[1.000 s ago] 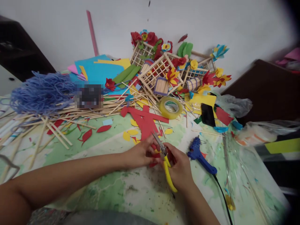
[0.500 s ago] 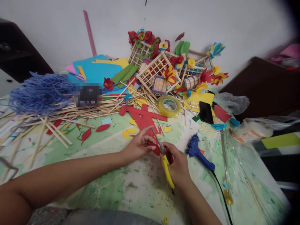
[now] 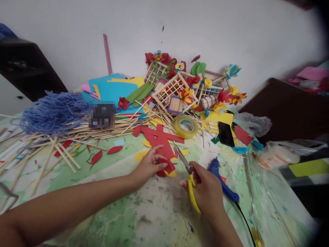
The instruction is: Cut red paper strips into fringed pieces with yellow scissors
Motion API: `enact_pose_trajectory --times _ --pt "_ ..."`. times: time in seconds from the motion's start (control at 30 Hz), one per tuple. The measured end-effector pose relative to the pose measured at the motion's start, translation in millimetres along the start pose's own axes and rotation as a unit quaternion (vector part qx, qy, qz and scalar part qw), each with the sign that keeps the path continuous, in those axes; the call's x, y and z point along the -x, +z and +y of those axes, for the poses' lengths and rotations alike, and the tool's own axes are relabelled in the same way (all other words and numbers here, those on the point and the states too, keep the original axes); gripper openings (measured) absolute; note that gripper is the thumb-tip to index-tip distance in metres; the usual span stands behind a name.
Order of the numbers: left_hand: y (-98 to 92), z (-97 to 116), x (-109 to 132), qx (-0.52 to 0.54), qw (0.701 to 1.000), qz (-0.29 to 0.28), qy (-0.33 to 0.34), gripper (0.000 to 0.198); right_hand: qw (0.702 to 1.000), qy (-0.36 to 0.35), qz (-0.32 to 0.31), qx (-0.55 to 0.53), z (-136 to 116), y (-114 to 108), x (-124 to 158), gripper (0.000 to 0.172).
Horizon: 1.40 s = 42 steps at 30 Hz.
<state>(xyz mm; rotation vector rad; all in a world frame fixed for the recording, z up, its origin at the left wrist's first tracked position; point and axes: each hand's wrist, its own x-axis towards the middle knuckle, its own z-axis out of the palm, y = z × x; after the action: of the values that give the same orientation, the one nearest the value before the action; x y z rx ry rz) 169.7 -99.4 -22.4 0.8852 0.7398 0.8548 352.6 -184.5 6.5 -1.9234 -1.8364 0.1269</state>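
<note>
Between the thumb and fingers of my left hand (image 3: 150,165) is a small piece of red paper (image 3: 168,166). My right hand (image 3: 207,188) grips scissors (image 3: 192,192) with yellow handles, their blades pointing up and left, apart from the paper. Larger red paper scraps (image 3: 160,140) lie on the table just beyond my left hand, with yellow paper petals (image 3: 139,156) around them. Close to the right hand rests a blue glue gun (image 3: 223,181), its front partly beside my knuckles and its cord running toward me.
Bamboo-stick frames (image 3: 174,91) with paper flowers stand against the wall. Thin sticks (image 3: 123,125) and blue-purple yarn (image 3: 53,113) are heaped at the left. A roll of clear tape (image 3: 186,127), a phone (image 3: 226,134) and a plastic bag (image 3: 279,154) lie farther right.
My right hand has drawn the scissors right and away from the red paper. My left hand keeps the paper, now turned differently. The view has tilted up slightly.
</note>
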Motion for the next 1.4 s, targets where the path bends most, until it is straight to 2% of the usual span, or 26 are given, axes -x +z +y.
enact_pose_trajectory --times 0.17,0.3,0.43,0.73,1.0,1.4 --pt "-4.1 6.2 -2.9 0.011 1.0 0.015 0.009 0.074 0.997 -0.024 -0.063 0.039 0.0 -2.4 -1.7 0.052" --pt "-6.2 5.4 -4.6 0.016 1.0 0.0 0.017 0.075 0.994 -0.015 -0.106 0.036 -6.1 2.7 -0.2 0.058" --pt "-4.9 6.3 -4.5 0.006 1.0 0.01 0.008 0.073 0.989 -0.004 -0.143 0.032 -8.8 4.1 -1.2 0.058" --pt "-4.0 9.3 -3.1 0.007 1.0 -0.001 -0.005 0.074 0.988 0.007 -0.15 0.029 -7.7 7.5 -0.7 0.063" --pt "-6.8 6.1 -2.8 0.009 1.0 -0.018 0.006 0.075 0.985 0.01 -0.163 0.047 -7.9 6.2 -1.0 0.06" --pt "-6.3 4.8 -2.8 0.01 1.0 -0.016 0.011 0.072 0.984 0.014 -0.174 0.034 -9.0 6.6 -1.6 0.06"
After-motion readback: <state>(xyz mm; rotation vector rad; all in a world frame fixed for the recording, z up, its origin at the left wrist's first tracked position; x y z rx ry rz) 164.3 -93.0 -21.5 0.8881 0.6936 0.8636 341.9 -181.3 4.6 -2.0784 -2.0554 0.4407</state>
